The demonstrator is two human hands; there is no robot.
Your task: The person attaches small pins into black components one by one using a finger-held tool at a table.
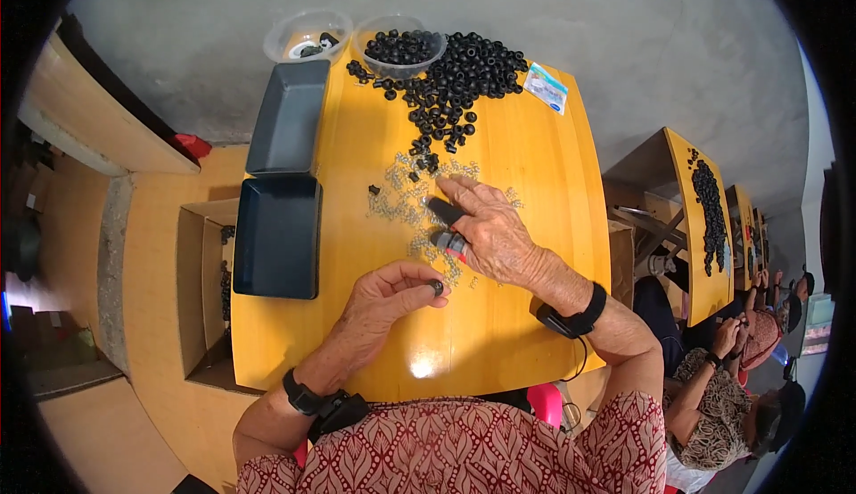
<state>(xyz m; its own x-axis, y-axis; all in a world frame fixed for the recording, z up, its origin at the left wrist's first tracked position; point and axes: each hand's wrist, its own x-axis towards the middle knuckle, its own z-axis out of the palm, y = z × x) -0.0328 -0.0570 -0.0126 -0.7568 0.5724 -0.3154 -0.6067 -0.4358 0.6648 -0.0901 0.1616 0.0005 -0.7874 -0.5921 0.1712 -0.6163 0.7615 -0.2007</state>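
My left hand [385, 302] is closed above the near middle of the yellow table [535, 342]. Thumb and fingers pinch a small black part [437, 286], whose rounded end shows at the fingertips. Over many tiny silvery metal pieces [397, 204] scattered on the tabletop, my right hand [490, 231] has its fingers stretched out. Its thumb and a finger wear dark covers and stand apart; nothing shows between them. A few loose black parts [419, 164] lie at the far side of the metal pieces.
Beyond the hands spreads a heap of black parts [481, 66], beside a clear bowl [399, 70] of them. Another clear tub [285, 44], two dark trays [276, 284] and a white-blue packet [546, 90] sit around the edges. People work at tables [687, 226] to the right.
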